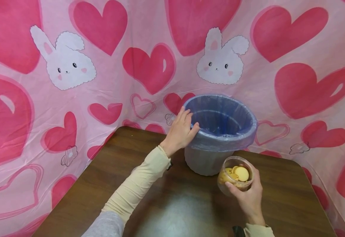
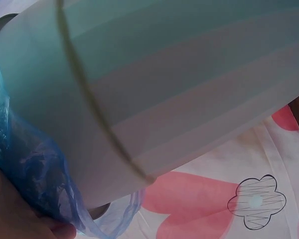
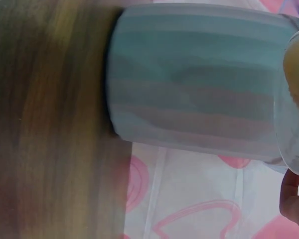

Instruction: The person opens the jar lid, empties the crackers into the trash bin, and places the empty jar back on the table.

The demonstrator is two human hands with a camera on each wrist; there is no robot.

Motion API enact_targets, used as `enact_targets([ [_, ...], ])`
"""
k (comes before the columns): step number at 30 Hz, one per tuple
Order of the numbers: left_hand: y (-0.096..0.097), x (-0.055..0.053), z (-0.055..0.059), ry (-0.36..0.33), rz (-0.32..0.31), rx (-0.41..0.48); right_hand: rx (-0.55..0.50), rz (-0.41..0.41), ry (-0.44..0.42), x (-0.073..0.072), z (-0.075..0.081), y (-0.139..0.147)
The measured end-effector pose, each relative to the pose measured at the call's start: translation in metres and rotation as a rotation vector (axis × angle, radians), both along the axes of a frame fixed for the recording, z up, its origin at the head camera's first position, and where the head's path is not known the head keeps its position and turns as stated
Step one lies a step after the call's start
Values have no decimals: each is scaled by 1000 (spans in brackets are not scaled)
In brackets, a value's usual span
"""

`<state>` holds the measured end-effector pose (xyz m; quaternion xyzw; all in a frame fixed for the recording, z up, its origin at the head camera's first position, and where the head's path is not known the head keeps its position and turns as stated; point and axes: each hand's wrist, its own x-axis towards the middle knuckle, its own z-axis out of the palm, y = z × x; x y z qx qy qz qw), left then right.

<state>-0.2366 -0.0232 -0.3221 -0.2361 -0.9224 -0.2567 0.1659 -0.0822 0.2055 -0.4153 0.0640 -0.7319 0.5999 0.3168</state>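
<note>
A whitish trash can [image 1: 205, 163] with a blue plastic liner [image 1: 219, 143] folded over its rim stands upright on the brown table. At the left side of that rim, my left hand [image 1: 179, 131] holds the lined edge, its thumb over the top. In the left wrist view, part of the hand [image 2: 20, 214] touches the blue liner [image 2: 45, 169]. My right hand [image 1: 250, 196] grips a clear plastic jar [image 1: 224, 187] in front of the can, above the table. Round yellow cookies [image 1: 241, 174] lie inside this open-topped jar. Only its edge and some fingers show in the right wrist view.
The wooden table [image 1: 172, 210] reaches back to a pink fabric backdrop [image 1: 148, 19] printed with hearts and rabbits. This cloth hangs close behind the can and along both sides. Inside the can, the liner sags in loose folds.
</note>
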Motion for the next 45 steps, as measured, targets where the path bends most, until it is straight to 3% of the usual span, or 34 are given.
enact_targets([
  [2,0,1,0,-8,0,3,3,-6,-6,3,9,-3],
  [5,0,1,0,-10,1,-3,1,-14,-8,2,12,0],
  [12,0,1,1,-22,3,2,5,-34,3,-7,4,13],
  [22,0,1,1,-27,3,-4,36,-35,48,-1,28,7],
  [30,0,1,1,-22,0,-2,24,-55,40,-10,16,20],
  [45,1,0,0,-27,3,1,53,-96,97,-18,27,34],
])
